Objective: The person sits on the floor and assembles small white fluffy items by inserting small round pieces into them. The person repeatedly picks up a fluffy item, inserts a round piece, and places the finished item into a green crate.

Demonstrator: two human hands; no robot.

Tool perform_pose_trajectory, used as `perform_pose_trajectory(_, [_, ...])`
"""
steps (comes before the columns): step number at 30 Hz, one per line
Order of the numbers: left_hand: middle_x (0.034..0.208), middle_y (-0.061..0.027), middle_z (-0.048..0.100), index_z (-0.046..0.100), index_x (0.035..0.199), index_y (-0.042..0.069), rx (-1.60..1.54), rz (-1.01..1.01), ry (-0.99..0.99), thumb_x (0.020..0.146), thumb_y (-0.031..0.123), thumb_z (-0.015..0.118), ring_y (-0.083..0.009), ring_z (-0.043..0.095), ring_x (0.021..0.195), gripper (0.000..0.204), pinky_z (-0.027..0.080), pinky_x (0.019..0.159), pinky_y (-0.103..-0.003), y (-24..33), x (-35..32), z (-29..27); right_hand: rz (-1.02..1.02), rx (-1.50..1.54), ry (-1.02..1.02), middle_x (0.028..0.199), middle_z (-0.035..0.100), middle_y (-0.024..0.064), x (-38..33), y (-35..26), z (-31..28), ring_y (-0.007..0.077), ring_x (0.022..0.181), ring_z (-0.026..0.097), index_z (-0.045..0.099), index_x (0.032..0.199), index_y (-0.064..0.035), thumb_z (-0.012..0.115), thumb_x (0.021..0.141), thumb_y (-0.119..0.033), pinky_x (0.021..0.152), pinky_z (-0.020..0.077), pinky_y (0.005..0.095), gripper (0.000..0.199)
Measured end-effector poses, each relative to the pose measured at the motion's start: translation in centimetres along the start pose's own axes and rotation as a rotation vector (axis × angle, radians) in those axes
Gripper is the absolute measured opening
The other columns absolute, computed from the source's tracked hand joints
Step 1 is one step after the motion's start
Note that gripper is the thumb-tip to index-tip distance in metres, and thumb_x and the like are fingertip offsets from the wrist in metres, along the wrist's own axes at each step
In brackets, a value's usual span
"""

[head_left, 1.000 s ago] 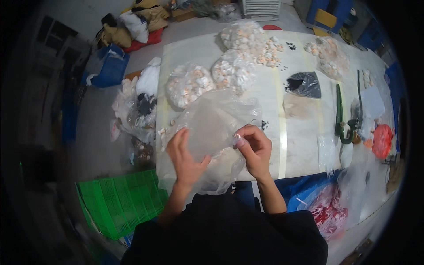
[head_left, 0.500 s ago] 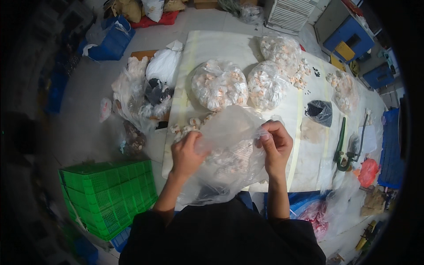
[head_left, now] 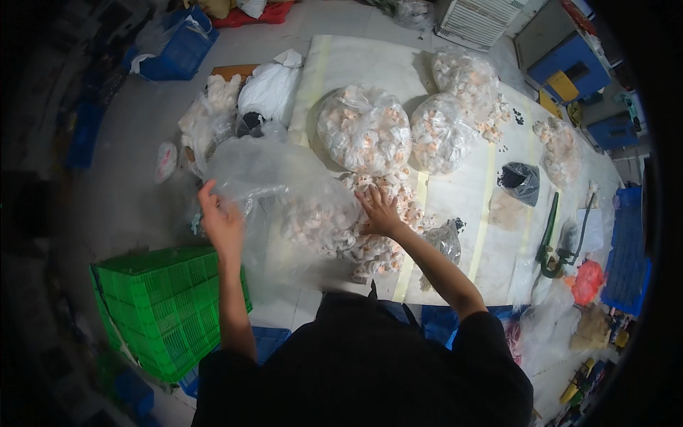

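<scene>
My left hand (head_left: 223,219) grips the edge of a large see-through plastic bag (head_left: 249,167), held out at the table's left side. The bag billows across the near left corner and is partly smeared by motion. My right hand (head_left: 379,212) is open, fingers spread, palm down on a heap of small white-and-orange pieces (head_left: 388,249). Some of the pieces show through the bag just left of that hand; whether they lie inside it or beneath it, I cannot tell. Behind the heap stands a filled, see-through bag (head_left: 364,132) of similar pieces.
Two more filled bags (head_left: 442,135) (head_left: 466,75) stand farther back on the white table (head_left: 356,57). To the right lie a black-filled bag (head_left: 519,183) and a green-handled tool (head_left: 549,235). A green crate (head_left: 167,309) stands at the near left, a blue crate (head_left: 174,50) at the far left.
My left hand has swung left and pulled the bag with it. My right hand has let go of the bag and moved left onto the pieces, so the heap is now uncovered.
</scene>
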State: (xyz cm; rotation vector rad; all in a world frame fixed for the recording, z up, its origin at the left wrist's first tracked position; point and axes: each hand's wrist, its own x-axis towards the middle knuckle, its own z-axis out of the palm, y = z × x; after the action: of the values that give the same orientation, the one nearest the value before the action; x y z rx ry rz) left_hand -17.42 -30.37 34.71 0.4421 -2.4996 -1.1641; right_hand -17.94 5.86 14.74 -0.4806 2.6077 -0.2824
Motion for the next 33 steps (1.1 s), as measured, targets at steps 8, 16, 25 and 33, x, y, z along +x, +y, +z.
perform_pose_trajectory(8, [0.098, -0.0163, 0.068, 0.065, 0.129, 0.011, 0.356, 0.274, -0.182, 0.085, 0.006, 0.075, -0.0355, 0.07, 0.081, 0.046, 0.055, 0.073, -0.044, -0.5, 0.7, 4.9, -0.081, -0.032, 0.039, 0.151, 0.042, 0.019, 4.2, 1.1, 6.9, 0.0503, 0.139, 0.041, 0.036, 0.159, -0.031, 0.09, 0.067, -0.036, 0.087, 0.0552, 0.0644, 0.106])
perform_pose_trajectory(16, [0.088, -0.0081, 0.07, 0.076, 0.099, 0.014, 0.638, 0.334, -0.121, 0.091, 0.026, 0.074, -0.0364, 0.068, 0.075, 0.014, 0.054, 0.065, -0.046, -2.1, -1.0, 5.7, -0.177, 0.145, 0.058, 0.136, 0.054, 0.0112, 4.1, 2.7, 8.1, 0.0471, 0.129, 0.052, 0.053, 0.144, -0.0275, 0.084, 0.074, -0.022, 0.088, 0.0591, 0.0543, 0.077])
perform_pose_trajectory(25, [0.087, -0.0097, 0.07, 0.076, 0.098, 0.015, 0.852, 0.405, 0.065, 0.099, 0.03, 0.066, -0.0363, 0.069, 0.069, 0.018, 0.055, 0.061, -0.048, -1.1, -1.9, 3.4, -0.209, 0.246, 0.104, 0.137, 0.057, 0.0112, 3.9, 4.2, 6.3, 0.0404, 0.126, 0.056, 0.058, 0.139, -0.0177, 0.087, 0.069, -0.023, 0.096, 0.0565, 0.05, 0.076])
perform_pose_trajectory(33, [0.08, -0.0166, 0.073, 0.075, 0.106, 0.014, 0.726, 0.21, 0.094, 0.101, 0.032, 0.064, -0.04, 0.07, 0.071, 0.021, 0.056, 0.065, -0.05, -2.2, -3.2, 2.3, -0.067, 0.503, 0.295, 0.143, 0.053, 0.0148, 0.5, 7.6, 2.6, 0.0392, 0.129, 0.055, 0.054, 0.143, -0.0094, 0.09, 0.072, -0.028, 0.102, 0.051, 0.0483, 0.082])
